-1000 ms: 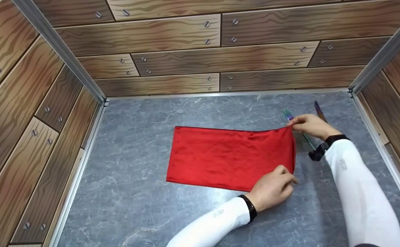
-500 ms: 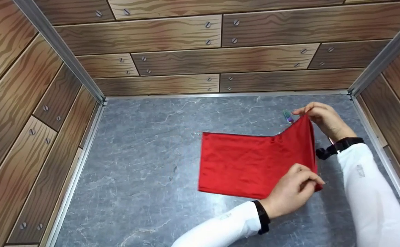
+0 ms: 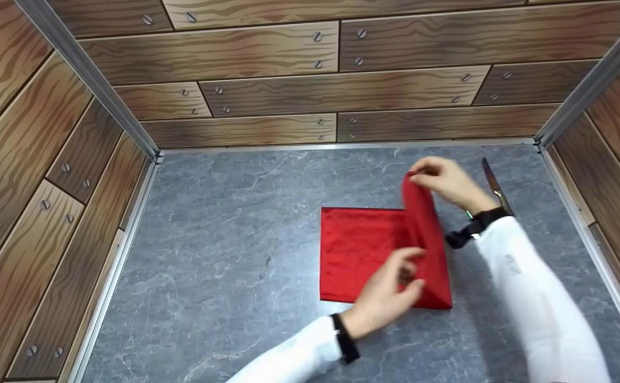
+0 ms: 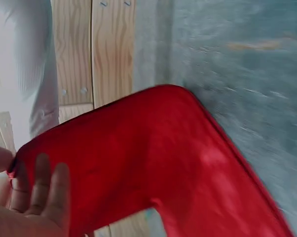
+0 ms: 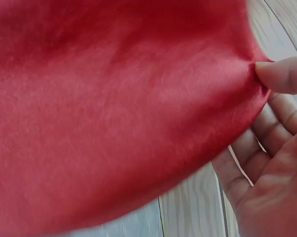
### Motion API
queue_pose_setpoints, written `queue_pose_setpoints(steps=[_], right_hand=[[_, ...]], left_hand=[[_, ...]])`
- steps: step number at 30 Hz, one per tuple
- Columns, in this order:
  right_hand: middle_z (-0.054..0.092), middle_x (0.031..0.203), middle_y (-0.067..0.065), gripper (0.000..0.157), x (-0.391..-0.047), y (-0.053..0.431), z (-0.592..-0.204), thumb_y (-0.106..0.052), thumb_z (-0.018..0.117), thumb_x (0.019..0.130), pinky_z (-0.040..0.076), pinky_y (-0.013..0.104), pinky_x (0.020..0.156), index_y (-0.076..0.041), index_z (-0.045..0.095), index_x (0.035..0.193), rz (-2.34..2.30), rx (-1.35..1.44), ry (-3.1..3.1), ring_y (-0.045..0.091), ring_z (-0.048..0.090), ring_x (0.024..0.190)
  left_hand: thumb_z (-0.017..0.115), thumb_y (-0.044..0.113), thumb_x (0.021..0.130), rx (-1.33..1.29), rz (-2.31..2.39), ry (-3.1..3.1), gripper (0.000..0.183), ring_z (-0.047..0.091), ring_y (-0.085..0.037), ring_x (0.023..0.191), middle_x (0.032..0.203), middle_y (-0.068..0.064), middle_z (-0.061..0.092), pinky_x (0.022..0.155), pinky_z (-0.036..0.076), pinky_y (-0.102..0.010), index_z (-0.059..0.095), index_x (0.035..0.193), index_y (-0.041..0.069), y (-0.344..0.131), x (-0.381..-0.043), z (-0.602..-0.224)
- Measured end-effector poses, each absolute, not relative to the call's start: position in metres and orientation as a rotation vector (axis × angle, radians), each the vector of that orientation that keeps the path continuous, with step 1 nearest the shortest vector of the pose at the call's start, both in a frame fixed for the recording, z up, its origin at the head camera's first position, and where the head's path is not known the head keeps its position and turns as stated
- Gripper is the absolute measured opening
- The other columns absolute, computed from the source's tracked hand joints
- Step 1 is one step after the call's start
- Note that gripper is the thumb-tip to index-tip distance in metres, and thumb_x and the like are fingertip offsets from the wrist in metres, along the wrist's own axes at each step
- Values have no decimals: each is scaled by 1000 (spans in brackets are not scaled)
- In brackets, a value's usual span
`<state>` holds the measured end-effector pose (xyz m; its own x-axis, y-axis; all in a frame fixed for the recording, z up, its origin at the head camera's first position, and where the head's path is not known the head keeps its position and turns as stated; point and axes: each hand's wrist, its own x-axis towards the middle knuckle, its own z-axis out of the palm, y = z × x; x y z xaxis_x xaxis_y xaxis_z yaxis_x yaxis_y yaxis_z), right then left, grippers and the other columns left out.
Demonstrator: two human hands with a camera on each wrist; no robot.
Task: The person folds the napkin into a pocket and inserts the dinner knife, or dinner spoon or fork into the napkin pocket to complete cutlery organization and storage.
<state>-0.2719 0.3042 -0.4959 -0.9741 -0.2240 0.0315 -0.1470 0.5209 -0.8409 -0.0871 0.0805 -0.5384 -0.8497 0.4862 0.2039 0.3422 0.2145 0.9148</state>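
A folded red satin cloth (image 3: 360,234) lies on the grey marbled surface, its right part lifted and turned back toward the left. My right hand (image 3: 451,181) pinches the raised far corner between thumb and fingers; the right wrist view shows the thumb (image 5: 281,75) pressed on the cloth's edge. Over the near side of the cloth is my left hand (image 3: 387,292), blurred in the head view. In the left wrist view, its thumb and a finger appear to pinch a corner of the cloth (image 4: 138,143), while the other fingers are spread in front of the fabric.
A table knife (image 3: 493,181) lies beyond my right wrist. Just a sliver of a green metallic piece of cutlery (image 3: 469,214) shows beside that wrist. Wood-patterned walls (image 3: 267,96) with metal edge strips enclose the grey surface (image 3: 209,239) at the back and both sides.
The cloth first slid right with both hands. Now both hands have come back left, lifting its right end and folding it over. The fork's prongs, visible before, are now hidden; the knife shows again.
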Motion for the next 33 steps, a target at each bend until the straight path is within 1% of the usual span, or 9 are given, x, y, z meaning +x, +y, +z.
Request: queue_pose_setpoints(steps=[5, 7, 9, 12, 14, 16, 21, 28, 33], right_hand=[[71, 107, 11, 20, -276, 256, -505, -13, 69, 96, 48, 18, 79, -3, 72, 113, -1378, -449, 2667, 5, 59, 89], [71, 107, 13, 17, -279, 238, -513, -12, 68, 97, 48, 22, 85, -4, 72, 111, -1371, -491, 2641, 9, 60, 93], [72, 106, 13, 15, -281, 221, -520, -10, 67, 97, 50, 26, 89, -3, 72, 110, -1353, -526, 2621, 13, 61, 95], [72, 104, 13, 15, -285, 196, -531, -10, 66, 97, 52, 33, 91, -3, 72, 109, -1313, -565, 2601, 19, 63, 95], [73, 103, 14, 15, -288, 182, -538, -10, 66, 97, 52, 36, 91, -3, 73, 109, -1279, -584, 2595, 22, 64, 96], [73, 103, 14, 16, -291, 171, -544, -10, 67, 97, 52, 36, 90, -3, 73, 109, -1244, -600, 2593, 23, 64, 96], [71, 102, 14, 17, -295, 151, -563, -12, 67, 97, 49, 32, 85, -3, 73, 110, -1177, -577, 2576, 22, 62, 93], [73, 102, 13, 15, -299, 135, -584, -14, 67, 97, 48, 30, 82, -4, 72, 107, -1078, -520, 2572, 19, 62, 90], [74, 105, 12, 15, -302, 126, -589, -17, 67, 98, 50, 34, 85, -6, 72, 108, -1009, -470, 2591, 21, 64, 94]], left_hand=[[69, 6, 92, 402, 1878, 2168, 70, 63, -3, 91, 97, -5, 66, 90, 55, -21, 37, 154, 8, 39, -88, -558], [70, 8, 91, 305, 1860, 2176, 70, 62, -3, 88, 95, -4, 67, 89, 54, -22, 38, 153, 3, 23, -88, -566], [71, 11, 90, 239, 1794, 2210, 62, 61, -4, 85, 96, -3, 67, 87, 54, -22, 47, 147, 2, 9, -88, -572], [70, 13, 90, 207, 1666, 2290, 38, 59, -6, 87, 98, -3, 68, 86, 53, -25, 63, 126, 3, -9, -87, -581], [68, 14, 90, 202, 1594, 2338, 24, 59, -8, 87, 98, -3, 69, 84, 53, -26, 68, 113, 5, -18, -86, -585], [67, 13, 90, 212, 1535, 2392, 17, 60, -8, 88, 95, -3, 69, 83, 52, -26, 69, 106, 5, -26, -87, -588], [66, 16, 91, 177, 1435, 2451, 12, 58, -7, 83, 89, 1, 68, 78, 51, -26, 69, 100, 9, -37, -91, -594], [65, 32, 98, 118, 1356, 2486, 17, 56, -6, 81, 90, 6, 67, 77, 49, -27, 70, 93, 17, -45, -95, -599], [66, 26, 96, 127, 1309, 2525, 13, 54, -8, 80, 90, 5, 64, 77, 48, -27, 71, 88, 17, -52, -95, -598]])
